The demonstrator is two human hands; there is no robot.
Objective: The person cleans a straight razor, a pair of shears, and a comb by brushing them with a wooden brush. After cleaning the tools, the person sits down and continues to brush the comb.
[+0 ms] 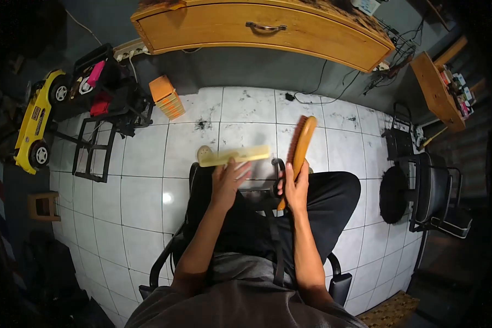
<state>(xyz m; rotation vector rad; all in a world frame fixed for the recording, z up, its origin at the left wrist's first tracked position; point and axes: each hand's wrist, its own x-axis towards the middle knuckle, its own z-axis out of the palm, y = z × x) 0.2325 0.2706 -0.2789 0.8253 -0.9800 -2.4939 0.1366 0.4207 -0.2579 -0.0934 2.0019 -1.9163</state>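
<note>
My left hand holds a pale yellow comb level, its length running left to right in front of my lap. In my right hand is a wooden brush, gripped by its handle, with the head pointing up and away and the bristles facing left toward the comb. A pair of black scissors appears to hang from the same hand's fingers beside the handle. The comb's right end sits close to the brush, a small gap between them. I sit in a black chair in dark trousers.
White floor tiles with scattered hair clippings lie below. A wooden counter with a drawer stands ahead. At left are an orange block, a black metal rack and a yellow toy car. A black barber chair stands at right.
</note>
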